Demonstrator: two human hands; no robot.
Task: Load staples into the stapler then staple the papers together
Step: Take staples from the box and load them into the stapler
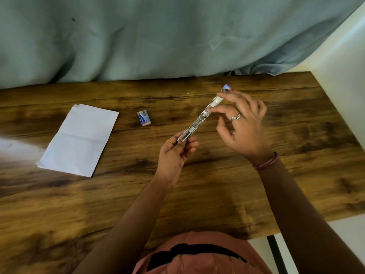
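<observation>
The long, shiny metal stapler (201,117) was swung open flat, up off the wooden table (217,184). The left hand (175,153) pinched its near end. The right hand (243,123) held its far end with curled fingers. Left of both hands lay a small staple box (144,119), and farther left the creased white papers (79,140).

Nothing here can truly be read. The small staple box (144,119), lying on the worktop (217,184) well to the left of the fingers (214,110) on the stapler (199,117), has a blue label with pale lettering, but it is too small and blurred to make out. The blue tip at the stapler's far end, just beyond those fingers, shows no legible mark. The papers (79,139) look blank.
</observation>
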